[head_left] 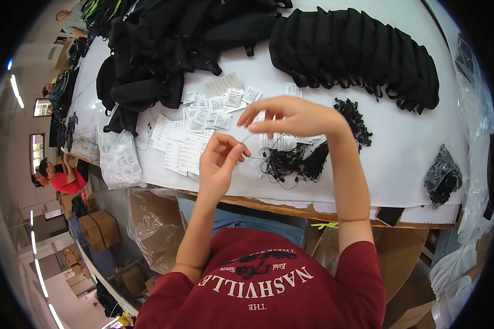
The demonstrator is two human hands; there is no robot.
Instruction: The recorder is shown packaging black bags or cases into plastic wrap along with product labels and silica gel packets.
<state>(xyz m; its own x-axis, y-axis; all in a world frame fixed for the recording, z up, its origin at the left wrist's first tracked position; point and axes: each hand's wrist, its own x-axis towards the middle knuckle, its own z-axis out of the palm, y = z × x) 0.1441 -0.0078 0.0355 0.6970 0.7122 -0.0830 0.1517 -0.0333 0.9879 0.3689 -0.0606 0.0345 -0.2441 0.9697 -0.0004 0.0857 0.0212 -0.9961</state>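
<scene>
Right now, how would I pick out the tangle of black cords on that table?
Start with the white table, at the edge nearest the person. Just right of the left hand, and nearer that edge than the right hand, lies the tangle of black cords. Its thin loops straggle outward, unlike the denser black clump seen beside the right wrist.

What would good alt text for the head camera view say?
A person's left hand pinches a thin cord above a white table, with the right hand raised close beside it. Around them lie white paper tags and tangled black cords, with black fabric goods along the far side.
</scene>
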